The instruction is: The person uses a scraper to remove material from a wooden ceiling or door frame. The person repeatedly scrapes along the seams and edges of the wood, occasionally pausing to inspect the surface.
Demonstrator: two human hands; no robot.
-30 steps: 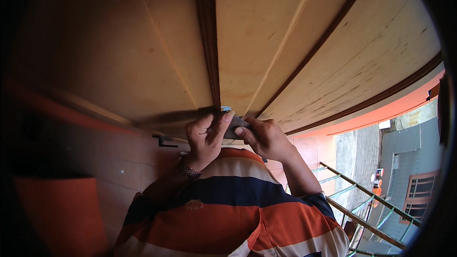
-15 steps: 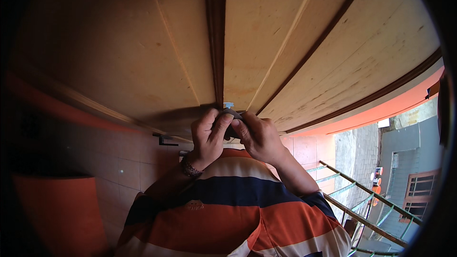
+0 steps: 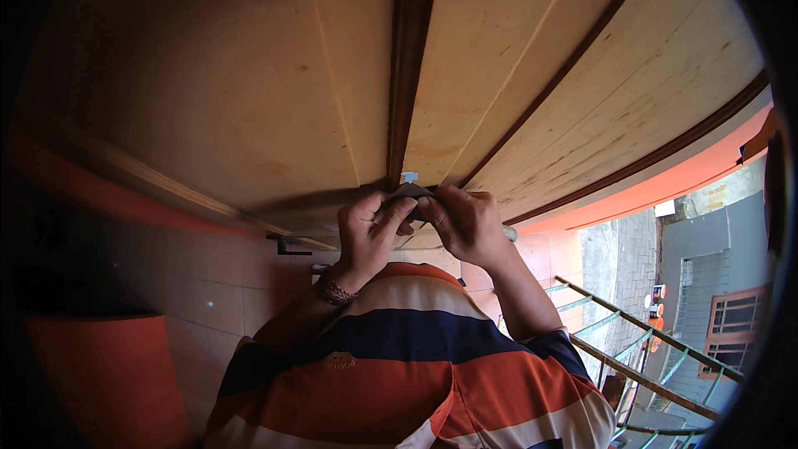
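The left hand (image 3: pixel 366 237) and the right hand (image 3: pixel 472 229) are meeting in front of the person's chest, pinching a dark grey sheet (image 3: pixel 413 190) between them. Each thumb is pressing toward curled fingers, leaving hardly any opening, and the sheet is sitting there, bent into a small peak between the two grips. Its lower part is hiding behind the fingers, so how far down it runs is hard to tell. Just beyond that peak, a pale blue patch (image 3: pixel 409 177) is showing at the foot of a dark brown strip (image 3: pixel 411 41), which is running up the light wooden panels (image 3: pixel 357 58).

Compared with a second ago, the hands are holding closer together; then the sheet was stretching wider between them, and the left fingertips were reaching right up to the blue patch. Now the patch is showing clear of the fingers. The brown strip is appearing farther right in the view than before.

A braided bracelet (image 3: pixel 334 289) is circling the left wrist, above a striped shirt (image 3: pixel 399 333). A ladder (image 3: pixel 644 377) with green rungs is standing on the right.
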